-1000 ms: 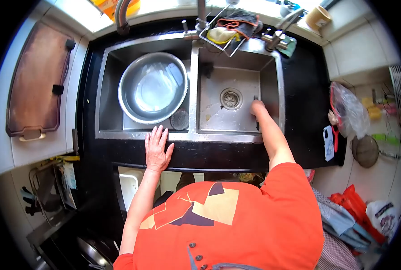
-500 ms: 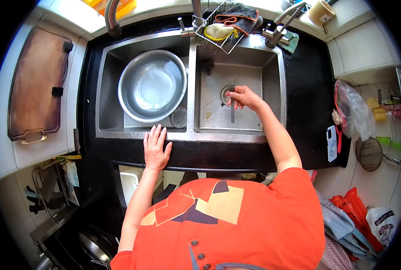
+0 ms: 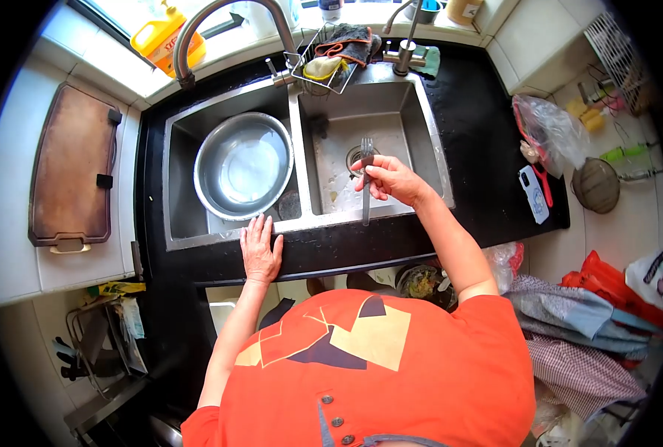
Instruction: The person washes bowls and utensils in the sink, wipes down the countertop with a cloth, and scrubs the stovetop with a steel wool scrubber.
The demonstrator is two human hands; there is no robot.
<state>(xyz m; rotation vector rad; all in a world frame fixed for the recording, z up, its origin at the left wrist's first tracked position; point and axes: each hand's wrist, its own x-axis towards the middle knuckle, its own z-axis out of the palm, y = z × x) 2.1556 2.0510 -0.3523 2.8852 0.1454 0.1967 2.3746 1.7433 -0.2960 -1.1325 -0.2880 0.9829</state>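
Black desk [image 3: 480, 164], steel sink [image 3: 324, 221] set in it: right hand [image 3: 392, 181] pinching a fork [image 3: 366, 203] above the basin [image 3: 413, 119]! Left hand [image 3: 261, 252] lies flat, fingers slightly parted, at the sink's front edge.

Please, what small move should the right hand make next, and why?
Perhaps the right hand should lift the fork slightly: it grips the fork above the sink, and in this view the handle overlaps the front rim, so extra height might avoid a knock.

a yellow bottle [image 3: 164, 43] stands by the window [image 3: 126, 11], a brown board [image 3: 74, 167] against the wall [image 3: 59, 276].
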